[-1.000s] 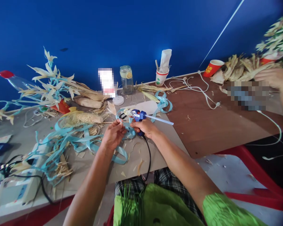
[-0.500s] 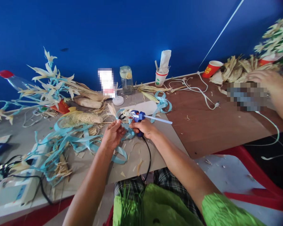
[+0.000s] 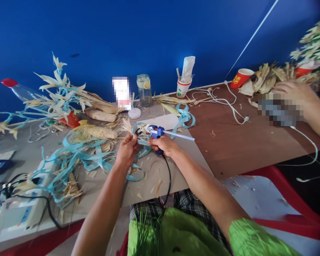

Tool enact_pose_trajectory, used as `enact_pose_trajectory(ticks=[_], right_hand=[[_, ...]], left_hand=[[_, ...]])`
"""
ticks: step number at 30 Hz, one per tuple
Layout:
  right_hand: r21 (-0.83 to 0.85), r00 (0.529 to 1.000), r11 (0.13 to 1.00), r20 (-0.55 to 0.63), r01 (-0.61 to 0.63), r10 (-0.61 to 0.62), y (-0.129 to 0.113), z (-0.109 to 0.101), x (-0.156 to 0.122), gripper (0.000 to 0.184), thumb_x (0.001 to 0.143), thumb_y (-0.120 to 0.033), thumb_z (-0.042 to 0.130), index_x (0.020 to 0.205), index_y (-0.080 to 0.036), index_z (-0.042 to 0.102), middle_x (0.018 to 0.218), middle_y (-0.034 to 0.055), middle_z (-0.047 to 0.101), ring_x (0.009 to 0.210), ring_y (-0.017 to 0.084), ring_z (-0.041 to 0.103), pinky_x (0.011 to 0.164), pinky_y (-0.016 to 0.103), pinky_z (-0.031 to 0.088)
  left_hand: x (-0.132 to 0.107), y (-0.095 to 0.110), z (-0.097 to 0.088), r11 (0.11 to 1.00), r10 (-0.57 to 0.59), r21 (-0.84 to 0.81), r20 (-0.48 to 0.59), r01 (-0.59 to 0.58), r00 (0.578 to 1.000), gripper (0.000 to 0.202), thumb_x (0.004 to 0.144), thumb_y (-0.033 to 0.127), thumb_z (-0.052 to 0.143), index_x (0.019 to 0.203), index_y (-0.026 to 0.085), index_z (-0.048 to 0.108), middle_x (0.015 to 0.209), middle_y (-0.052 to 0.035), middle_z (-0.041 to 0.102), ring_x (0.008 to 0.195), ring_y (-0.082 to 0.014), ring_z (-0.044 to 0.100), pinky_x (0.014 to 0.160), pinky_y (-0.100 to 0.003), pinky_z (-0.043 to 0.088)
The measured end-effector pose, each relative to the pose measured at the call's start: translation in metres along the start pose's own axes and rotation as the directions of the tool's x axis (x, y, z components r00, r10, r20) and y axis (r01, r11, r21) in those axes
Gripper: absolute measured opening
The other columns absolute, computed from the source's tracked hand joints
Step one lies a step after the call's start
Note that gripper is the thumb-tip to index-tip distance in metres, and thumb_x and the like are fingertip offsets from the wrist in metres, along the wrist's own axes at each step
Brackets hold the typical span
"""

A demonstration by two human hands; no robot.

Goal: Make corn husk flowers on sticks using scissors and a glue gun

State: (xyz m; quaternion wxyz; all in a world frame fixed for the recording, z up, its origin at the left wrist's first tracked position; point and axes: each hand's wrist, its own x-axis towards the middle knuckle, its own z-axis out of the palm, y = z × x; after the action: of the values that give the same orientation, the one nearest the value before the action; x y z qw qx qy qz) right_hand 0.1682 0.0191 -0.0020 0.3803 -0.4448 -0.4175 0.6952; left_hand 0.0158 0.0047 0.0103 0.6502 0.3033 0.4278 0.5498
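Note:
My right hand (image 3: 164, 144) is wrapped round the handle of a blue hot glue gun (image 3: 157, 131), with a pale glue stick (image 3: 178, 135) jutting from its back to the right. The gun's nozzle end points left, toward my left hand (image 3: 128, 149). Finger and thumb of that hand pinch a light-blue ribbon (image 3: 142, 142), which stretches across to the fingers of my right hand. Just above my left fingertips stands a pale corn husk petal (image 3: 127, 125); whether it is held too I cannot tell. A black cord (image 3: 169, 177) hangs from the gun.
Tangled blue ribbon (image 3: 98, 156) and husk scraps lie to the left, beside a power strip (image 3: 37, 199). Behind are a husk-flower branch (image 3: 58, 89), a glass jar (image 3: 144, 90) and a paper cup (image 3: 182, 89). Another person's hand (image 3: 296, 92) is at the right, over a blurred-out object.
My left hand has turned slightly, and the ribbon between my hands now looks straighter. The glue gun stays almost in place. The other person's hand has shifted a little left.

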Motion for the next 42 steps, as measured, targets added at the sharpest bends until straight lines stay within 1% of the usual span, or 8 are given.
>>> enact_pose_trajectory(ticks=[7, 18, 21, 25, 31, 33, 37, 42], right_hand=[[-0.010, 0.999, 0.999, -0.003, 0.034, -0.034, 0.000, -0.008, 0.002, 0.020, 0.057, -0.026, 0.068, 0.056, -0.016, 0.051, 0.044, -0.0059, 0.045, 0.038, 0.004, 0.034, 0.043, 0.022, 0.022], [0.096, 0.997, 0.993, -0.036, 0.065, -0.062, -0.010, -0.012, 0.000, 0.039, 0.051, -0.022, 0.072, 0.086, -0.016, 0.059, 0.049, -0.0083, 0.049, 0.038, 0.004, 0.035, 0.043, 0.022, 0.022], [0.009, 0.995, 0.996, -0.051, 0.091, -0.091, -0.006, -0.014, 0.003, 0.033, 0.055, -0.024, 0.070, 0.085, -0.016, 0.061, 0.048, -0.0080, 0.048, 0.039, 0.005, 0.035, 0.044, 0.022, 0.024], [-0.124, 0.986, 0.986, -0.107, 0.113, -0.126, -0.002, -0.016, 0.004, 0.023, 0.060, -0.030, 0.070, 0.076, -0.017, 0.062, 0.047, -0.0056, 0.051, 0.042, 0.008, 0.041, 0.044, 0.023, 0.028], [-0.018, 0.938, 0.977, -0.277, 0.212, -0.209, -0.019, -0.011, -0.005, 0.029, 0.065, -0.042, 0.068, 0.082, -0.019, 0.061, 0.054, -0.0033, 0.055, 0.044, 0.009, 0.047, 0.044, 0.023, 0.033], [0.035, 0.944, 0.969, -0.234, 0.246, -0.231, -0.023, -0.010, -0.009, 0.032, 0.065, -0.046, 0.069, 0.080, -0.019, 0.060, 0.061, -0.0020, 0.058, 0.044, 0.008, 0.046, 0.045, 0.024, 0.034], [-0.057, 0.975, 0.973, 0.023, 0.223, -0.222, -0.024, -0.009, -0.015, 0.037, 0.070, -0.054, 0.064, 0.072, -0.017, 0.061, 0.065, 0.0014, 0.059, 0.051, 0.010, 0.050, 0.049, 0.025, 0.037], [-0.173, 0.981, 0.972, 0.139, 0.161, -0.138, -0.024, -0.011, -0.022, 0.041, 0.072, -0.056, 0.061, 0.073, -0.016, 0.062, 0.060, 0.0001, 0.059, 0.049, 0.008, 0.049, 0.049, 0.023, 0.037]], left_hand=[[-0.003, 0.009, -0.002, 0.983, -0.183, 0.023, 0.115, 0.182, 0.976, 0.032, 0.064, 0.025, 0.076, 0.067, 0.016, 0.045, 0.052, 0.0081, 0.037, 0.040, -0.0018, 0.031, 0.042, -0.016, 0.027], [-0.006, 0.010, -0.003, 0.971, -0.235, 0.106, 0.217, 0.216, 0.947, 0.028, 0.060, 0.024, 0.078, 0.066, 0.013, 0.053, 0.052, 0.0055, 0.041, 0.041, -0.0020, 0.032, 0.042, -0.017, 0.026], [-0.005, 0.007, -0.003, 0.973, -0.158, 0.195, 0.171, 0.124, 0.973, 0.027, 0.061, 0.028, 0.077, 0.066, 0.013, 0.055, 0.053, 0.0045, 0.044, 0.042, -0.0025, 0.033, 0.042, -0.017, 0.026], [0.000, 0.002, -0.007, 0.916, 0.064, 0.389, 0.087, -0.094, 0.994, 0.023, 0.067, 0.030, 0.071, 0.062, 0.015, 0.055, 0.052, 0.0035, 0.046, 0.044, -0.0045, 0.035, 0.042, -0.017, 0.025], [0.005, 0.002, -0.010, 0.867, 0.217, 0.460, -0.004, -0.191, 0.976, 0.021, 0.070, 0.025, 0.067, 0.057, 0.016, 0.052, 0.049, 0.0044, 0.041, 0.044, -0.0053, 0.033, 0.041, -0.017, 0.023], [0.005, 0.003, -0.010, 0.873, 0.229, 0.451, -0.040, -0.187, 0.973, 0.020, 0.069, 0.024, 0.066, 0.058, 0.016, 0.053, 0.050, 0.0044, 0.042, 0.043, -0.0051, 0.033, 0.042, -0.018, 0.024], [0.004, 0.007, -0.010, 0.866, 0.246, 0.466, -0.080, -0.182, 0.966, 0.018, 0.068, 0.025, 0.066, 0.060, 0.016, 0.053, 0.050, 0.0045, 0.044, 0.042, -0.0048, 0.033, 0.042, -0.018, 0.023], [0.004, 0.012, -0.015, 0.827, 0.279, 0.528, -0.091, -0.191, 0.956, 0.022, 0.069, 0.028, 0.064, 0.058, 0.016, 0.049, 0.050, 0.0051, 0.041, 0.045, -0.0055, 0.032, 0.044, -0.019, 0.022]])
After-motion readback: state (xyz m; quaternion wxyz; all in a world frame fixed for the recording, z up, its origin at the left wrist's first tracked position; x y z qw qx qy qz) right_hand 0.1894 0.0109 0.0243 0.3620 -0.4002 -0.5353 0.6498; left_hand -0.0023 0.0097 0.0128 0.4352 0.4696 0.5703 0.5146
